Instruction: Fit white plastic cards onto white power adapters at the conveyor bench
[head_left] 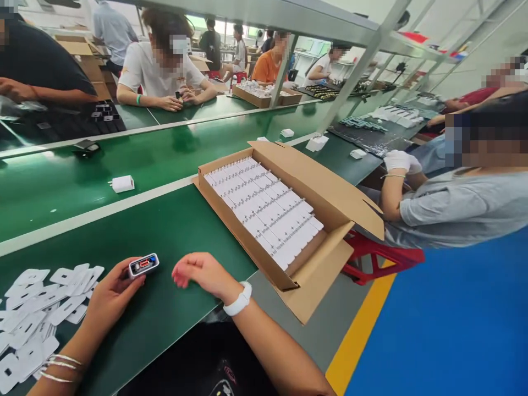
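Observation:
My left hand [111,294] pinches a small white charger [143,265] by its end, the port face with an orange and a blue slot turned up toward me. My right hand [202,273] hovers just to the right of it over the green table [165,231], fingers loosely curled inward, with nothing visible in them. A white band sits on that wrist. A heap of white die-cut card pieces [37,313] lies by my left forearm.
An open cardboard box [330,203] packed with rows of white chargers overhangs the table edge at right. A single white charger [122,183] lies on the green conveyor belt. Other people work across the belt and at right, one seated on a red stool [383,256].

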### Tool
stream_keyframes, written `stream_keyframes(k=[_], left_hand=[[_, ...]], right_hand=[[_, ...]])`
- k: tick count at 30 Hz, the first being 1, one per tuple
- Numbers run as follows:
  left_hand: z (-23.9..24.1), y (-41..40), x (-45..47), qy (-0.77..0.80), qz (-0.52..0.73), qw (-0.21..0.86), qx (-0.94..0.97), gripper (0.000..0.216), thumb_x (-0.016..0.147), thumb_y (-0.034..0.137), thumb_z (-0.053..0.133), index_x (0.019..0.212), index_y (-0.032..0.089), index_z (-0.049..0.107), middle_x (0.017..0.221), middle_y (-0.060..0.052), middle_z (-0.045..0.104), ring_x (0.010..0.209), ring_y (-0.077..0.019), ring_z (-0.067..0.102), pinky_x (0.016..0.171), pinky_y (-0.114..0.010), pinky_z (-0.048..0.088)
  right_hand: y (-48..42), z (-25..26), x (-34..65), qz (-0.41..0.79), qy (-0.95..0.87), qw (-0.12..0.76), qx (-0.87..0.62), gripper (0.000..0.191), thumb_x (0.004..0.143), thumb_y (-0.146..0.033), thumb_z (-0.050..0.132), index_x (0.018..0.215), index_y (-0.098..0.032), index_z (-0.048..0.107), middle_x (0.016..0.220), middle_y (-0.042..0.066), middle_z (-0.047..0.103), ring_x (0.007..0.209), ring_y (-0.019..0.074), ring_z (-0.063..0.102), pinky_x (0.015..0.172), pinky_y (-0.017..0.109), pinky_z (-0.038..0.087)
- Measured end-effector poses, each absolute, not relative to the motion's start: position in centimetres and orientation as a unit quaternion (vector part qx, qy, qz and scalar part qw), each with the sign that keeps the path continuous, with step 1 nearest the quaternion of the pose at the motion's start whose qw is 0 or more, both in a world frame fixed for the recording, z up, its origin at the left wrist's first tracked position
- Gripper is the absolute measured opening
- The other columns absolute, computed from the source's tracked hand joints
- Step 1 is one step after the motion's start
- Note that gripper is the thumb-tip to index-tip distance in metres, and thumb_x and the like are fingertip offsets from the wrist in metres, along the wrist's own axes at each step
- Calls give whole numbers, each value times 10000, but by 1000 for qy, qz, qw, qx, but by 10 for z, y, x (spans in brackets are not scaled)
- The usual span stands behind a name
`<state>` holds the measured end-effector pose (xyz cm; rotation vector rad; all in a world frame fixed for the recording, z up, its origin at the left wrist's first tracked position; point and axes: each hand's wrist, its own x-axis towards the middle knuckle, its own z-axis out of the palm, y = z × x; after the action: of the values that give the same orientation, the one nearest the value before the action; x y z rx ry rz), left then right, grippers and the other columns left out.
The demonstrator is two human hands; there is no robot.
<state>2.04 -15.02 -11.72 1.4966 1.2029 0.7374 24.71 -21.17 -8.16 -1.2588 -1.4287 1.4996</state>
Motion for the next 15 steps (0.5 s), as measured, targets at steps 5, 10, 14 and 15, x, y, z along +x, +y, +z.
stream_keyframes(k=[5,10,14,15], left_hand=[[-112,-157,23,503,326,495,629,589,663,545,701,1110,190,553,1007,-66,669,814,-221,655,869,-440,537],[-110,-161,26,494,337,479,643,589,665,542,689,1104,177,543,1008,-86,676,864,-253,664,849,-458,547],[-110,-161,32,480,356,471,649,514,695,502,667,1075,171,566,1012,-98,688,919,-276,669,867,-464,544],[-111,-161,33,474,363,471,650,488,703,480,664,1069,170,572,1020,-100,691,941,-278,668,877,-455,542]], right_hand=[[-297,-93,257,582,-662,178,-438,95,723,-216,691,643,-165,702,615,-19,681,591,115,635,614,201,497],[-321,-145,234,419,-663,161,-599,239,856,-130,488,993,-71,675,1038,195,692,981,302,637,878,442,473],[-301,-159,211,356,-708,167,-586,252,818,-186,638,1064,-130,638,1129,113,652,1038,264,612,904,462,490],[-295,-156,208,338,-722,178,-577,256,842,-215,626,1092,-158,620,1162,85,631,1047,237,605,902,441,499]])
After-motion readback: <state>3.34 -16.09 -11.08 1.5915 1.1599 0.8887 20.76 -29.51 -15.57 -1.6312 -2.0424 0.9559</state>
